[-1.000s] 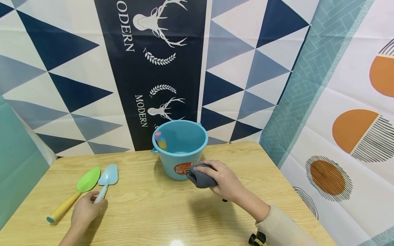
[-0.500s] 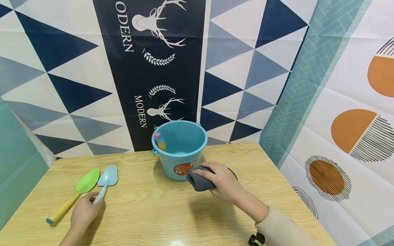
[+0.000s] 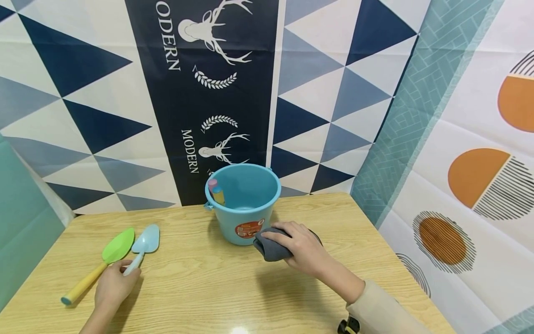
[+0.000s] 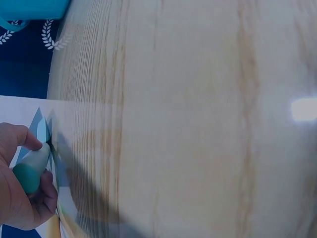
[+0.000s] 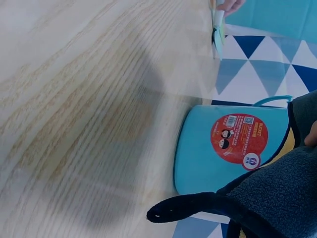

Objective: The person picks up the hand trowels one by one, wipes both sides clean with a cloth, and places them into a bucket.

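Note:
My left hand grips the handle of a light blue toy shovel, whose blade points toward the wall. In the left wrist view the shovel's rounded handle end pokes out between thumb and curled fingers. Just left of it lies a green toy shovel with a yellow handle. My right hand holds a folded dark grey cloth over the table, in front of the blue bucket. Seen from the right wrist, the fleecy cloth has black trim and a loop hanging down.
Inside the bucket, pink and yellow-and-blue handle ends lean against its left wall. The bucket stands near the back edge of the wooden table. Patterned sheets hang behind and at the right.
The right hand has dropped very slightly with the cloth, and a dark edge of it now shows behind the hand. The left hand keeps its grip on the light blue shovel, nearly still.

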